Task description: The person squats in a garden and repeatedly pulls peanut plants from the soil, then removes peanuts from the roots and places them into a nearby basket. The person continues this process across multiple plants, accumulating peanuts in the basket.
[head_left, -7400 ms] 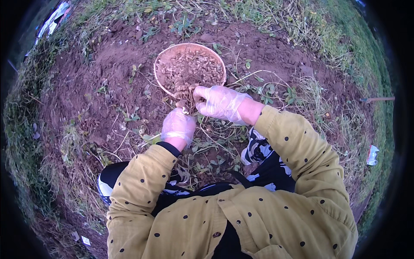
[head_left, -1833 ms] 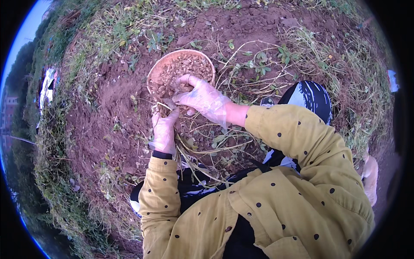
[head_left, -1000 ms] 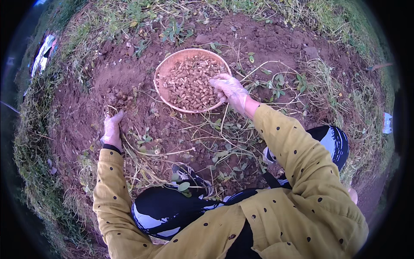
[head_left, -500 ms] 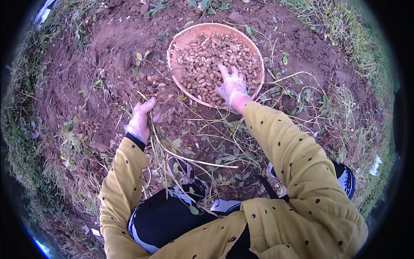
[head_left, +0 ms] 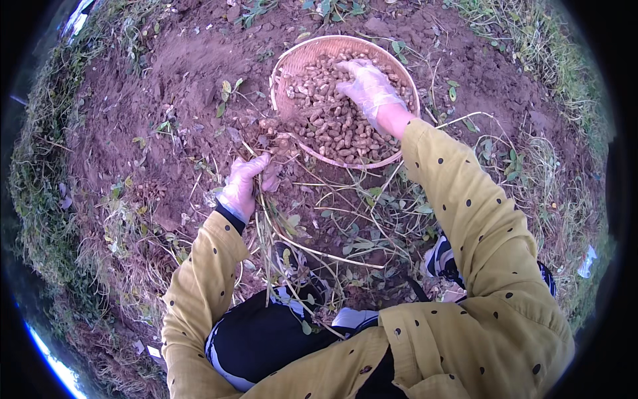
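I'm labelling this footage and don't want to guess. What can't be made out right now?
All in the head view:
Right hand: its palm is hidden by its own back, so whether it grips anything is unclear.
Left hand: some fingers are hidden behind the stems and thumb.
Basket: most of its bottom is covered by peanuts.
White scrap, far right: too small and blurred to identify.

The right hand (head_left: 370, 88) hides some peanuts (head_left: 340, 132); the jacket (head_left: 465, 336) is cut off below.
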`<state>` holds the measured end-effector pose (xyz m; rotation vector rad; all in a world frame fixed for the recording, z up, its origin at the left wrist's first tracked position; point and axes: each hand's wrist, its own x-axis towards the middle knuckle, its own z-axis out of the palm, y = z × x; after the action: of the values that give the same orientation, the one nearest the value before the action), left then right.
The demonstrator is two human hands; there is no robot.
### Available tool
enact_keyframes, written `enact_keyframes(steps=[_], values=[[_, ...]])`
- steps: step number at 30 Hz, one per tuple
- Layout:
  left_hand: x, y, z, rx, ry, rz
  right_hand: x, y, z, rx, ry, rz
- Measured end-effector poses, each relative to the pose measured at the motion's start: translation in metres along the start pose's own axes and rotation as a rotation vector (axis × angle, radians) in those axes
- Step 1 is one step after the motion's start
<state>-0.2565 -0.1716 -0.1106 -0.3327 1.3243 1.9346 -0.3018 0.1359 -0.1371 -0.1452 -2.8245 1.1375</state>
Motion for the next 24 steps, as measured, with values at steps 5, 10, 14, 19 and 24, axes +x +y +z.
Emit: enact_keyframes(steps=[5, 10, 14, 19, 24], values=[[0.001, -0.002, 0.013, 0.108, 0.112, 0.009, -0.059, -0.09, -0.027, 0.321, -0.052, -0.117], [0.0, -0.004, 0.033, 0.226, 0.176, -0.009, -0.07, -0.1, 0.01, 0.246, -0.091, -0.143], [-0.001, -0.01, 0.03, 0.307, 0.216, 0.105, -0.075, -0.098, -0.005, 0.507, -0.352, 0.127], [-0.002, -0.017, 0.04, 0.433, 0.05, 0.267, -0.109, -0.077, -0.013, 1.215, -0.572, 0.363], [0.0, -0.016, 0.007, 0.233, 0.189, 0.204, -0.112, -0.086, -0.055, 1.567, -0.586, 0.456]])
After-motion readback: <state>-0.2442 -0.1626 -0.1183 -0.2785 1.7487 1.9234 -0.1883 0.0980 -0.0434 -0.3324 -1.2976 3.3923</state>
